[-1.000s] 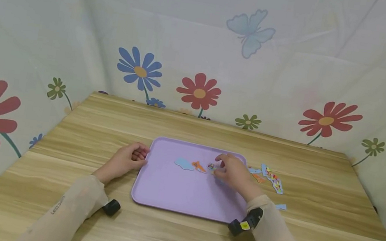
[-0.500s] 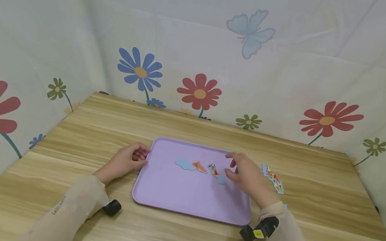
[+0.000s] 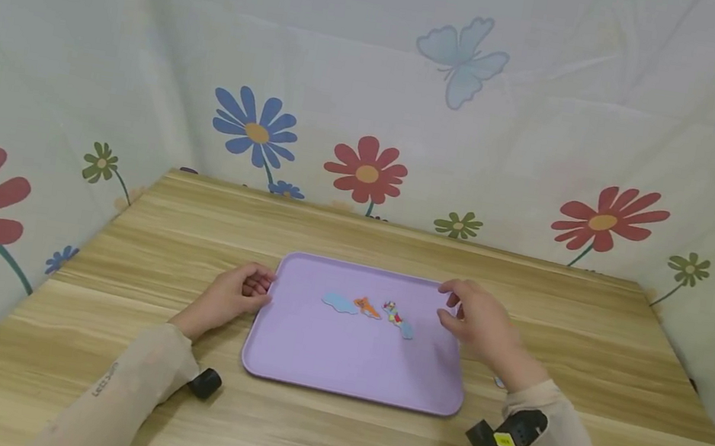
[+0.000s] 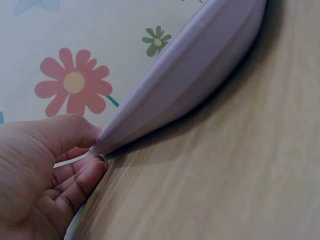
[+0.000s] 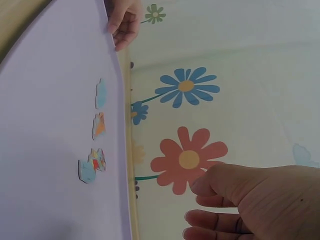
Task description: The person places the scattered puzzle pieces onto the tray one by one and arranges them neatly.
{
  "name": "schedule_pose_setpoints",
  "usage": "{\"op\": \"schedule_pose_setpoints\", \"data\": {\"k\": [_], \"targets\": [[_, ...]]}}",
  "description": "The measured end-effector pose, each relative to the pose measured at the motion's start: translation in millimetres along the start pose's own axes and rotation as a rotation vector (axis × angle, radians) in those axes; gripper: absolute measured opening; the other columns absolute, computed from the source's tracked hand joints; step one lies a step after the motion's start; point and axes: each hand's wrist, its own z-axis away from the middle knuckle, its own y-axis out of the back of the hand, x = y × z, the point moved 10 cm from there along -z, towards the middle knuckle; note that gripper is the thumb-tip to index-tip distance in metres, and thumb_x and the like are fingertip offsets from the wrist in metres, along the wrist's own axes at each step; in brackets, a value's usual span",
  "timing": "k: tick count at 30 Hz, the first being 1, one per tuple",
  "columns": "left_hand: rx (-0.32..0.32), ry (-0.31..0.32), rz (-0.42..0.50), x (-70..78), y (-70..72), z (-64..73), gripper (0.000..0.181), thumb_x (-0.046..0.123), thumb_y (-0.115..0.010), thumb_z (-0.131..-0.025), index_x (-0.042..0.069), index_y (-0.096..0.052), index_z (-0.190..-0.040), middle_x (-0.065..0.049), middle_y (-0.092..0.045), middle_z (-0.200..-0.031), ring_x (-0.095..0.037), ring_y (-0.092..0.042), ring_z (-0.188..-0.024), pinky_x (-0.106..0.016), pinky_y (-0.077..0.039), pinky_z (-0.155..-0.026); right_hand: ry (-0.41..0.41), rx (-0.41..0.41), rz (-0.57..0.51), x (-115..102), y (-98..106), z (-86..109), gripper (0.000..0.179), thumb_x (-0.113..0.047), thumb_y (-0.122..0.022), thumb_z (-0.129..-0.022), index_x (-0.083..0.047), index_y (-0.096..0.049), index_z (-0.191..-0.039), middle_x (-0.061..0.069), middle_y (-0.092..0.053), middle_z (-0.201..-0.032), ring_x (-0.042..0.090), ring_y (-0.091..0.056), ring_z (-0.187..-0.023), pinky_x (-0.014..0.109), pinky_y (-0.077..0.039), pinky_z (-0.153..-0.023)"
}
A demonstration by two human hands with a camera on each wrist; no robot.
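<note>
**Right grip off the tray, 3 pieces lying to its left**

Right hand (image 3: 484,325) hovering over the right rim of the purple tray (image 3: 343,363), grip released, fingers loosely curled around nothing. Left of that grip, in a row running left-right across the tray: multicoloured piece (image 3: 399,319) nearest, then orange piece (image 3: 367,307), then blue cloud piece (image 3: 340,303) farthest. Row's long axis pointing roughly at the right grip (clearly apart from it, no contact). Left hand (image 3: 234,295) on the counter (image 3: 325,442), grip pinching the tray's left rim, thumb above and fingers below; cloud piece lying nearest that grip, to its right.
</note>
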Motion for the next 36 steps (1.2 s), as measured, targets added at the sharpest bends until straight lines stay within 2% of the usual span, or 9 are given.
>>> {"op": "schedule_pose_setpoints", "data": {"k": [1,3,8,10,14,27,36], "targets": [[0.0,0.0,-0.002,-0.2,0.1,0.1,0.034,0.002,-0.067,-0.086,-0.005,-0.058,-0.118,-0.019,-0.063,-0.104,-0.018,-0.058,-0.09,-0.015,-0.05,-0.074,0.003,0.006,0.0,-0.1,2.0,1.2,0.03,-0.011,-0.068,-0.085,-0.001,-0.062,-0.112,0.01,-0.061,-0.091,0.021,-0.058,-0.076,0.032,-0.049,-0.066],[-0.002,0.001,-0.008,10.4,1.4,3.5,0.033,0.0,-0.066,-0.086,-0.007,-0.057,-0.118,-0.021,-0.063,-0.103,-0.019,-0.058,-0.09,-0.015,-0.05,-0.074,0.01,0.015,0.001,0.1,5.5,4.4,0.027,-0.01,-0.068,-0.084,-0.001,-0.062,-0.109,0.01,-0.061,-0.09,0.02,-0.058,-0.076,0.031,-0.049,-0.065],[-0.002,0.007,-0.015,14.3,2.2,5.7,0.034,0.002,-0.066,-0.087,-0.006,-0.057,-0.118,-0.02,-0.063,-0.104,-0.019,-0.058,-0.09,-0.014,-0.049,-0.074,0.04,0.047,0.008,3.6,11.2,14.0,0.022,-0.007,-0.068,-0.083,0.001,-0.064,-0.104,0.01,-0.059,-0.086,0.02,-0.058,-0.073,0.028,-0.047,-0.063],[-0.001,0.007,-0.005,4.1,1.2,2.8,0.035,0.005,-0.067,-0.087,-0.004,-0.058,-0.119,-0.018,-0.063,-0.104,-0.017,-0.058,-0.09,-0.014,-0.05,-0.074,0.042,0.055,0.017,6.0,12.2,17.6,0.021,-0.006,-0.068,-0.083,0.001,-0.064,-0.102,0.009,-0.06,-0.086,0.02,-0.058,-0.073,0.027,-0.047,-0.063],[-0.006,0.001,0.006,0.1,1.2,1.6,0.034,0.006,-0.068,-0.086,-0.003,-0.058,-0.118,-0.017,-0.063,-0.104,-0.017,-0.058,-0.089,-0.015,-0.05,-0.074,0.025,0.046,0.028,9.9,13.6,23.7,0.018,-0.006,-0.069,-0.084,0.001,-0.065,-0.1,0.009,-0.062,-0.088,0.021,-0.059,-0.074,0.028,-0.049,-0.064],[-0.007,0.0,0.0,1.3,1.2,2.4,0.033,0.002,-0.066,-0.086,-0.004,-0.058,-0.118,-0.018,-0.063,-0.103,-0.018,-0.058,-0.09,-0.016,-0.051,-0.075,0.095,0.009,0.057,16.4,12.3,36.5,0.013,-0.006,-0.071,-0.082,-0.003,-0.066,-0.093,0.005,-0.063,-0.086,0.016,-0.057,-0.073,0.024,-0.048,-0.062],[-0.011,-0.002,0.008,-1.0,0.6,0.0,0.033,0.002,-0.066,-0.087,-0.004,-0.058,-0.118,-0.018,-0.063,-0.103,-0.017,-0.058,-0.089,-0.016,-0.051,-0.075,0.081,-0.028,0.009,32.7,7.9,47.2,0.014,-0.007,-0.07,-0.084,-0.002,-0.066,-0.096,0.005,-0.065,-0.089,0.012,-0.054,-0.073,0.023,-0.047,-0.062]]}}
